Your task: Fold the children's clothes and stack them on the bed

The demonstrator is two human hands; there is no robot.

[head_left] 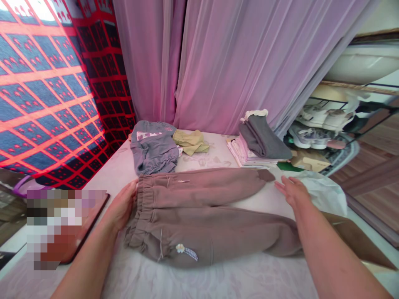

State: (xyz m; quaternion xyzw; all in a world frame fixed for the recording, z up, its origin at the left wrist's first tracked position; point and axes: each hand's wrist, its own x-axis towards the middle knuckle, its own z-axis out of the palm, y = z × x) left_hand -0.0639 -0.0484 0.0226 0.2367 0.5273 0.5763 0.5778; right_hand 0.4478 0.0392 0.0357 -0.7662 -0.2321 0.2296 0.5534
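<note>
A pair of brown trousers (193, 232) lies spread sideways on the white patterned cloth, elastic waistband to the left and legs to the right. A small flower-and-checked-ribbon trim (188, 251) sits on the nearer leg. My left hand (122, 204) rests at the waistband's edge, fingers extended along it; its fingertips touch the fabric. My right hand (293, 191) hovers by the cuff of the farther leg, fingers outstretched and holding nothing. My right forearm hides the end of the nearer leg.
Behind the trousers lie a crumpled grey garment (156, 151) and a yellow-green cloth (191, 142). A folded grey garment (264, 139) tops a stack of folded clothes (238, 154). Purple curtains (212, 66) hang behind. Shoes (311, 138) stand on a rack at right; a partly blurred flat object (90, 220) lies left.
</note>
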